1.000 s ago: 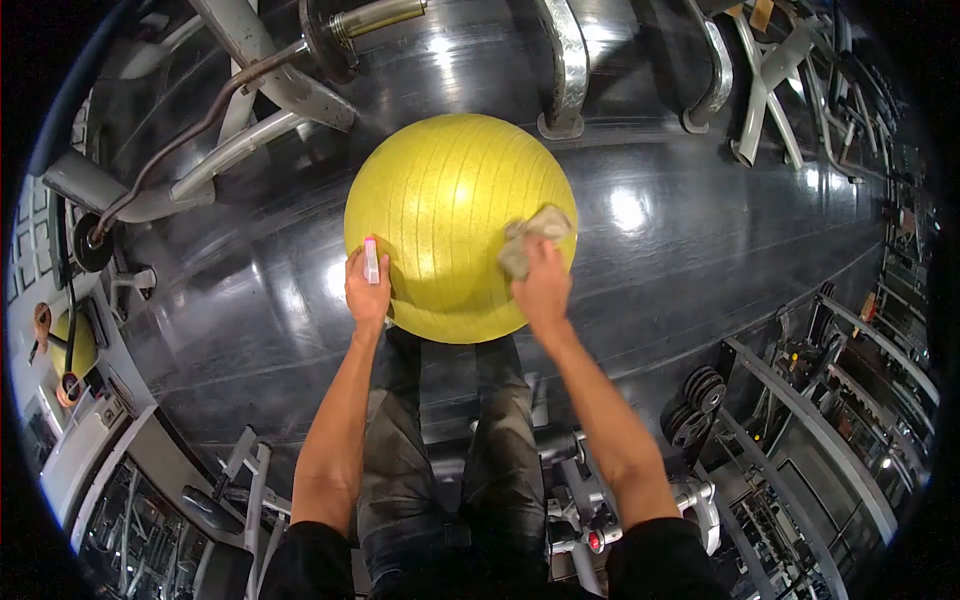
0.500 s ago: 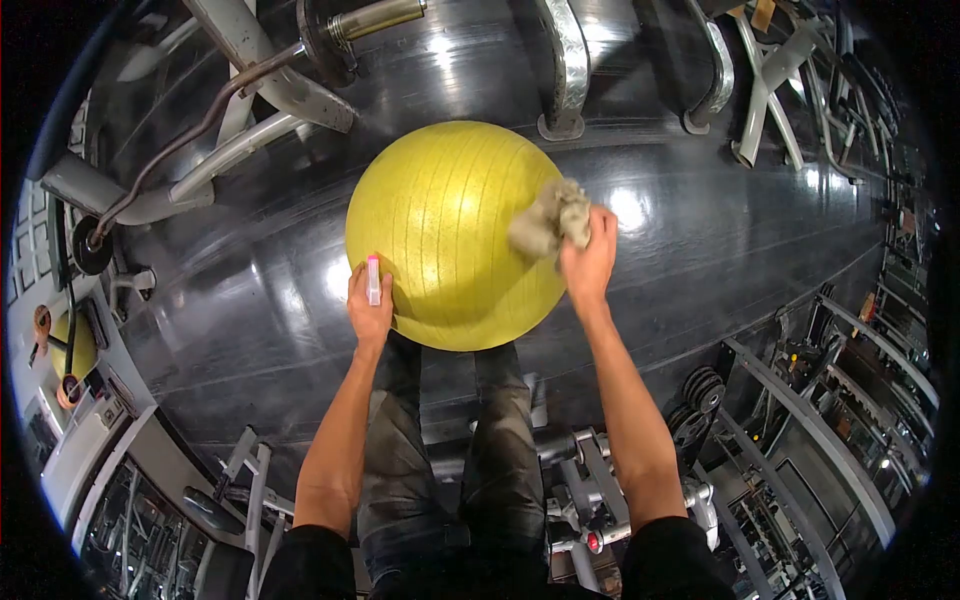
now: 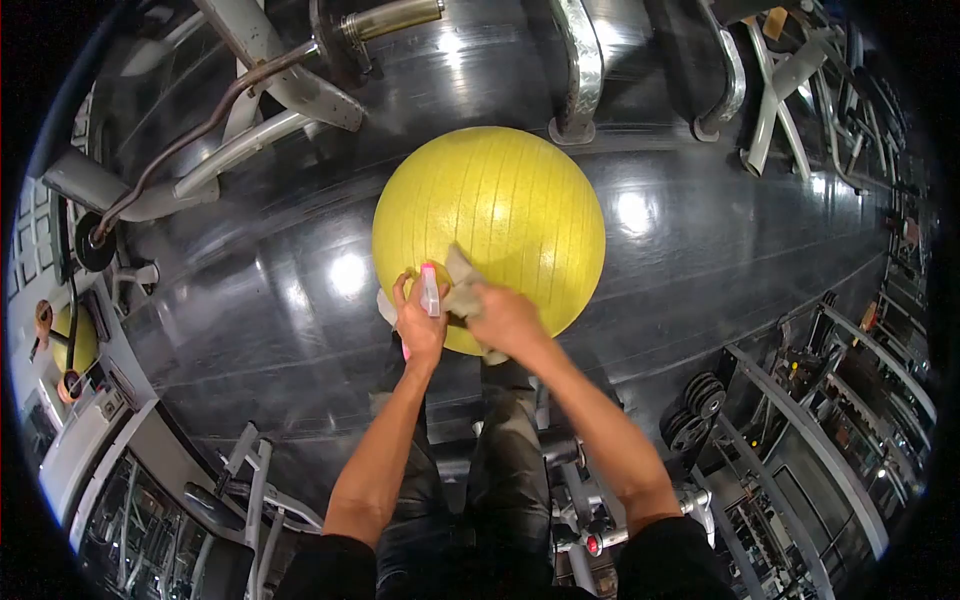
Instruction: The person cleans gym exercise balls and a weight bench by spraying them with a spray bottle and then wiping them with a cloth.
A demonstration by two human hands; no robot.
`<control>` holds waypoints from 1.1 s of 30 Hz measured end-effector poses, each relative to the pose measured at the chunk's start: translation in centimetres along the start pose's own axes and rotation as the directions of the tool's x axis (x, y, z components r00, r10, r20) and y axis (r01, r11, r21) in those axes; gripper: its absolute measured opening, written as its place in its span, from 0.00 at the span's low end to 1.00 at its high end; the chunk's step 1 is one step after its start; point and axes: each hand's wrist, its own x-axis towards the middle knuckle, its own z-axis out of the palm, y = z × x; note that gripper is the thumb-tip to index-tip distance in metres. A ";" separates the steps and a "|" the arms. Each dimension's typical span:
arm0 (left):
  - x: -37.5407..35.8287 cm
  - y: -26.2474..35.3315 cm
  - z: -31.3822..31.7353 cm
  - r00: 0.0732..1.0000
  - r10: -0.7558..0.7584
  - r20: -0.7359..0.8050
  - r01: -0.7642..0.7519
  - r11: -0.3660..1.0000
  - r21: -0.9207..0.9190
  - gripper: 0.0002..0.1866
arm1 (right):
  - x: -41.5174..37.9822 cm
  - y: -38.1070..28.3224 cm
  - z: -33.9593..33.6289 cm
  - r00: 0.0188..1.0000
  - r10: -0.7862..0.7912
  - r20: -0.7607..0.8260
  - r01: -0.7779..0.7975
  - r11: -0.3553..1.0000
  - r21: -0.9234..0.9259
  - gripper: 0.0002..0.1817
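A large yellow exercise ball [image 3: 500,190] stands on the dark floor in front of my legs. My left hand [image 3: 420,325] is closed on a spray bottle [image 3: 430,290] with a pink top, at the ball's lower left side. Close beside it, my right hand [image 3: 505,318] grips a crumpled beige cloth [image 3: 462,285] against the near side of the ball. The right hand is slightly blurred, and its fingertips are partly hidden by the cloth.
A curved barbell [image 3: 215,115] on a grey frame is at the upper left. Metal machine legs [image 3: 580,75] stand beyond the ball. Weight plates [image 3: 703,395] and racks are at the right. Another yellow ball [image 3: 75,338] is at the far left.
My right hand has moved left and nearer with the cloth, from the ball's right side to beside my left hand. The ball and my left hand with the bottle appear farther right.
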 end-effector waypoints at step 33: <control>-1.5 -7.5 -1.9 0.990 0.010 -0.144 -0.023 0.996 -0.085 0.24 | 6.9 15.0 -10.7 0.809 0.303 -0.503 -0.390 0.918 -0.074 0.24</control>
